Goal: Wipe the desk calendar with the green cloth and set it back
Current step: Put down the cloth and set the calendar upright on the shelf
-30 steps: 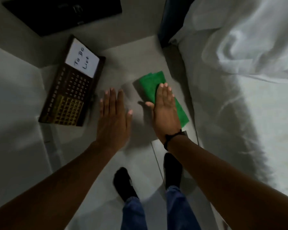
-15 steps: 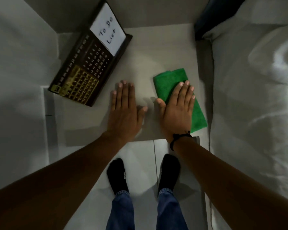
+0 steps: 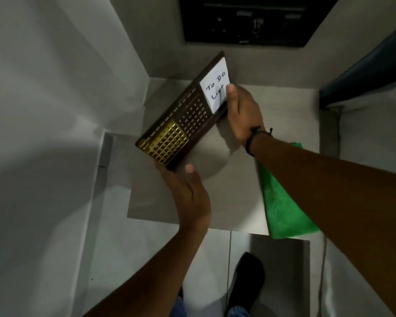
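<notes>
Both hands have left the table (image 3: 226, 202), clamping the desk calendar (image 3: 183, 120); right forearm crosses the green cloth (image 3: 284, 209).

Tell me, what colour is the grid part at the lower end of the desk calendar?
Gold, on the dark brown desk calendar; the head view shows it.

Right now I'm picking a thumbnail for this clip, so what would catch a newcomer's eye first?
The dark desk calendar at centre, held at both ends: the right hand with its thumb on the white "To Do List" note, the left hand at the near end by the gold grid. Next, the bright green cloth on the grey surface, lower right, partly under the right forearm.
</notes>
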